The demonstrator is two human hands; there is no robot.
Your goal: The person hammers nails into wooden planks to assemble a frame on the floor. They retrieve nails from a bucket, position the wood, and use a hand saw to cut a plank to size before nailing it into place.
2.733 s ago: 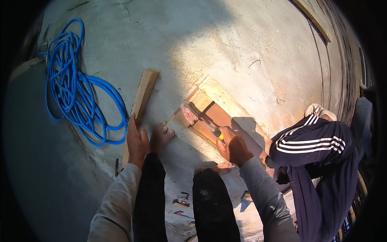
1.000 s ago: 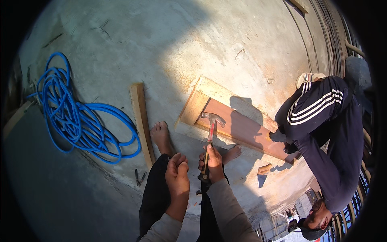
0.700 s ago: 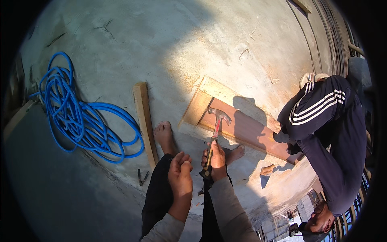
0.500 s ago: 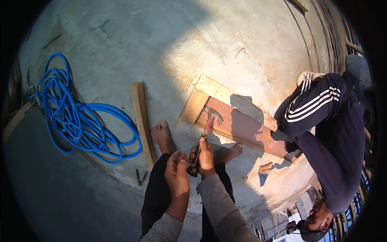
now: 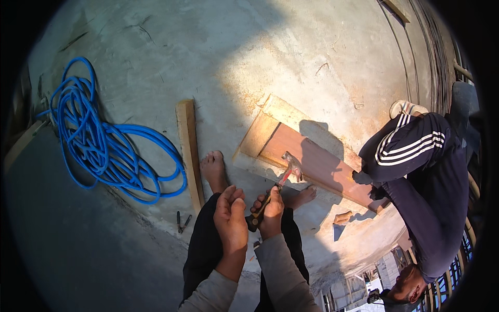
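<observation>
Right hand (image 5: 270,212) grips a hammer (image 5: 274,188) by its handle above the reddish board (image 5: 317,165); left hand (image 5: 231,221) hangs open-fingered, empty, alongside.

Your right hand (image 5: 270,214) grips a claw hammer with a dark-and-orange handle (image 5: 275,188), its steel head raised over the reddish-brown wooden plank (image 5: 317,164) lying on the concrete floor (image 5: 208,57). Your left hand (image 5: 231,221) hangs empty beside it. A coiled blue hose (image 5: 99,140) lies toward the floor's left edge.
</observation>
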